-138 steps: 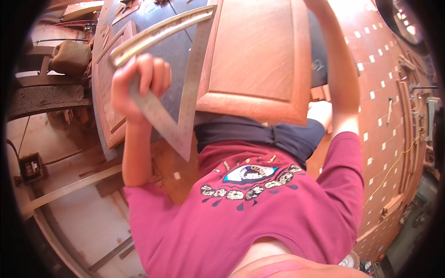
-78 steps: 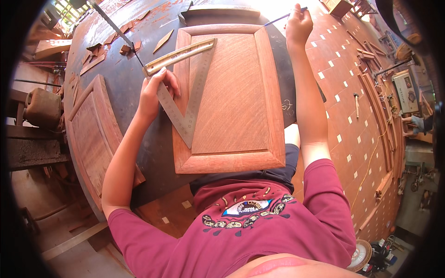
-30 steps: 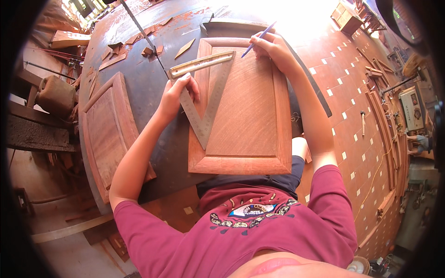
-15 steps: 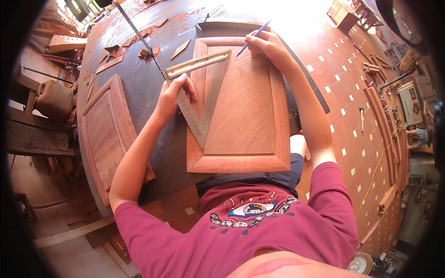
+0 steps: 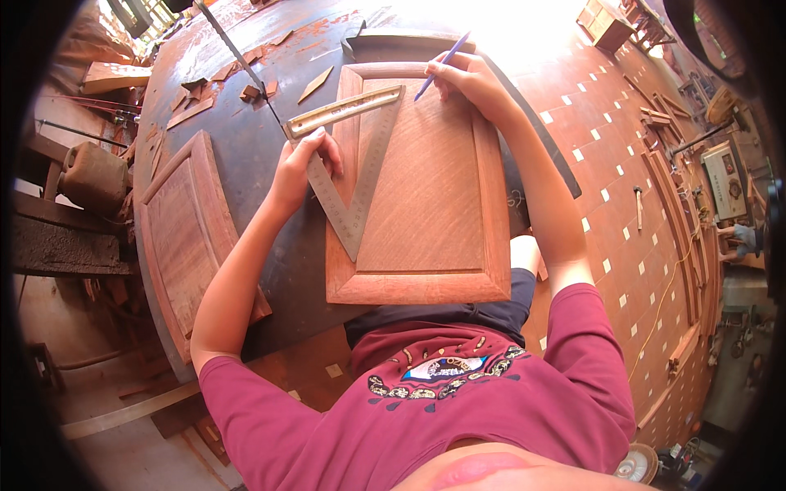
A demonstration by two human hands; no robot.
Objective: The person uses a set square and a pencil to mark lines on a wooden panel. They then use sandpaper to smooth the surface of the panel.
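A framed wooden panel point(image 5: 426, 188), like a cabinet door, lies on the dark table in front of me. Across its left side rests a metal triangle square point(image 5: 372, 168) with a thick pale edge at the top. My left hand point(image 5: 307, 168) grips the square's upper left corner, fingers curled around it. In my right hand point(image 5: 468, 80) is a blue pen point(image 5: 443, 65), pinched and tilted, its tip close to the panel's upper part. I cannot tell whether the tip touches the wood.
A second framed panel point(image 5: 187, 221) lies at the table's left. Wood scraps point(image 5: 192, 110) are scattered at the far left of the dark tabletop point(image 5: 282, 270). A thin dark bar point(image 5: 233, 56) slants down near my left hand. On the tiled floor at right lie a hammer point(image 5: 639, 207) and long boards point(image 5: 673, 233).
Very little differs. The view has shifted slightly, and both hands keep their holds on the square and the pen.
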